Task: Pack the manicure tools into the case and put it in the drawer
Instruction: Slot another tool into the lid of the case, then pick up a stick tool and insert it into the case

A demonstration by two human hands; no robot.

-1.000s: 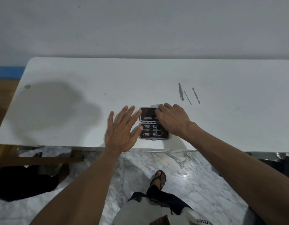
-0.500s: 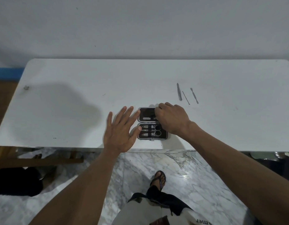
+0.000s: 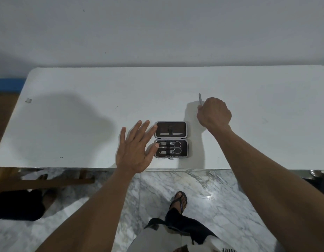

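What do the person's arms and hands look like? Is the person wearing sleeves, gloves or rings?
Both arms are bare all the way up, with no sleeves in view. The left hand and the right hand wear no gloves, and no rings, watch or bracelet show. Each hand has five plain fingers.

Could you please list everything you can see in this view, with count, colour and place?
table: one, white, against the wall.
case: one, grey rim, dark brown lining, lying open near the table's front edge.
tools in the case: one silver tool strapped in the far half; clippers and scissors, silver, in the near half.
loose tool: one visible, silver, sticking out past the right hand; any others are hidden.
floor: white-grey marble.
left hand: open, flat, touching the case's left edge.
right hand: closed around the loose tool, right of the case.
foot: one, in a dark sandal.
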